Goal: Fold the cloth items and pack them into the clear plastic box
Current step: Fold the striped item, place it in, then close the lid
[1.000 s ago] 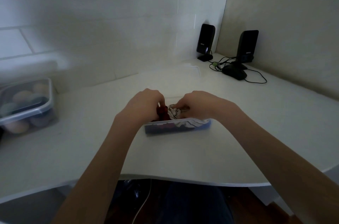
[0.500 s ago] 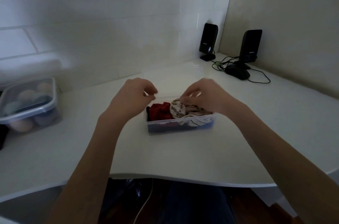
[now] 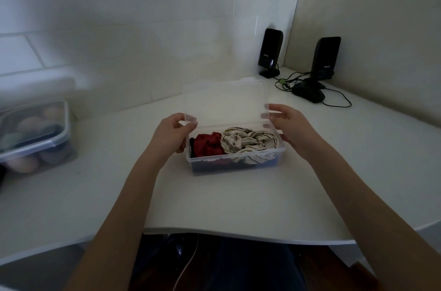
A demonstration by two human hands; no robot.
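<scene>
Now both hands are off the cloth and on the lid (image 3: 224,102), which is standing raised behind the clear plastic box (image 3: 235,162), hinged along the box's 12 o'clock edge. The left hand (image 3: 175,132) is pinching the lid's near-left corner between thumb and curled fingers; the right hand (image 3: 287,123) is touching the lid's near-right corner with fingers curled round it, so both are gripping the lid. A second ago those same hands were down inside the box, pressing on the cloth; half a second ago they were lifting clear, and the lid was lying flat on the white table (image 3: 238,205) beyond the box. Judging by this, the packing is looking finished and the closing is beginning.

Inside the box, the red cloth (image 3: 207,146) is sitting at the 9 o'clock end and the striped cream cloth (image 3: 248,141) at the 3 o'clock end, touching each other; the striped one is bulging above the rim and may be resisting the lid.

At 9 o'clock, well apart, a second lidded container (image 3: 35,135) is sitting; at 1 o'clock two black speakers (image 3: 270,52) are standing.
</scene>
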